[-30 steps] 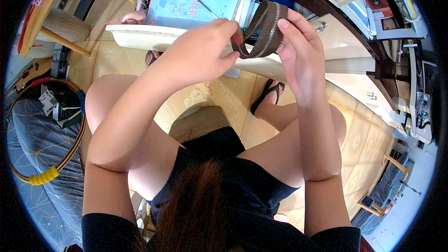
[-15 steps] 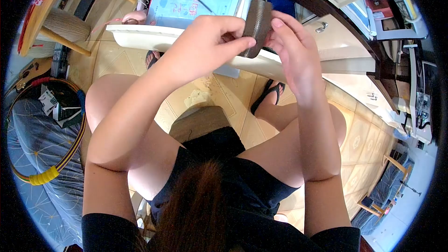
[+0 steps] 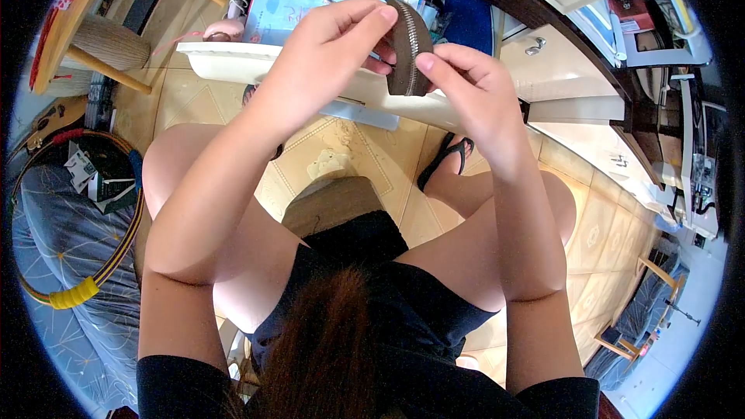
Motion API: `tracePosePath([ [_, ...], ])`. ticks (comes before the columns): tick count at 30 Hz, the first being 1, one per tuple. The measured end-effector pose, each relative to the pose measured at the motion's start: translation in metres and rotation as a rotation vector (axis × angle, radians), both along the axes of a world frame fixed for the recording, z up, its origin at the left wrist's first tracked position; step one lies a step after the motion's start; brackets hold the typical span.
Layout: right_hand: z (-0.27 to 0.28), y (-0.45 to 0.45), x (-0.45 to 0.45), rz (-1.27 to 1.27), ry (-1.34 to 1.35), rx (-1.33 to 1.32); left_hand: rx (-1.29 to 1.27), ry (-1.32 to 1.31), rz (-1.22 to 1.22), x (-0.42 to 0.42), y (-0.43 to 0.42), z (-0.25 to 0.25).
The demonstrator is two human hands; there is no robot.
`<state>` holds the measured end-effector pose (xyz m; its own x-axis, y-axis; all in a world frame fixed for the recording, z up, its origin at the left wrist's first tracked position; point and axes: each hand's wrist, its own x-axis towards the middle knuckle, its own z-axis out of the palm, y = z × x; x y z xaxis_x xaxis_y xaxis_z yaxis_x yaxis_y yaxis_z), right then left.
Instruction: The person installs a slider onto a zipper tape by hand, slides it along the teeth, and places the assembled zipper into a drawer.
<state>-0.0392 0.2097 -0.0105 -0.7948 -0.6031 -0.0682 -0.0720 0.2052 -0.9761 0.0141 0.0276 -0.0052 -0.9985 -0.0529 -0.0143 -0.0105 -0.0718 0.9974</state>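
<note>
A small dark brown zippered pouch (image 3: pixel 402 70) is held up over the open drawer, its row of metal zipper teeth (image 3: pixel 413 31) curving down the side turned to me. My left hand (image 3: pixel 334 43) is closed on its upper left side, with the thumb near the top and the other fingers partly behind it. At the lower right edge, my right hand (image 3: pixel 473 93) pinches the pouch near the zipper, thumb in front. I cannot tell whether the zipper is closed all the way, and the pouch's far side is hidden.
Below the hands stands a pulled-out white drawer (image 3: pixel 225 62) with a blue folder (image 3: pixel 272 27) and pens in it. A cabinet door with a metal handle (image 3: pixel 535 46) is at the right. A hoop (image 3: pixel 74 297) leans on grey-blue fabric at the left, under a wooden chair (image 3: pixel 58 39).
The pouch has moved a little left and turned, so its zipper now faces me. My right hand has shifted left and lower and now pinches the pouch's lower edge.
</note>
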Motion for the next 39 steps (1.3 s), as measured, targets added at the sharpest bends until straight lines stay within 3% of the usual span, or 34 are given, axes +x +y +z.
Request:
tracePosePath([
  [7, 0.003, -0.001, -0.002, -0.202, -0.183, -0.193, -0.332, -0.065, -0.269, 0.005, 0.001, 0.008],
  [8, 0.005, 0.0, -0.003, -0.211, -0.227, -0.216, -0.357, 0.061, -0.268, 0.004, 0.002, -0.003],
  [14, 0.003, 0.002, -0.005, -0.161, -0.311, -0.356, -0.47, 0.011, -0.275, 0.003, 0.0, 0.0],
  [18, 0.005, 0.001, -0.004, -0.056, -0.373, -0.25, -0.286, -0.014, -0.193, -0.002, -0.004, -0.005],
  [25, 0.004, 0.0, 0.002, 0.119, -0.205, -0.103, -0.148, -0.012, -0.097, -0.002, -0.004, -0.002],
  [31, 0.005, 0.001, 0.001, 0.052, -0.23, -0.19, -0.005, -0.085, -0.134, -0.003, -0.003, -0.003],
  [39, 0.008, 0.003, 0.001, -0.069, -0.262, -0.231, -0.06, -0.119, -0.239, 0.0, 0.001, -0.004],
])
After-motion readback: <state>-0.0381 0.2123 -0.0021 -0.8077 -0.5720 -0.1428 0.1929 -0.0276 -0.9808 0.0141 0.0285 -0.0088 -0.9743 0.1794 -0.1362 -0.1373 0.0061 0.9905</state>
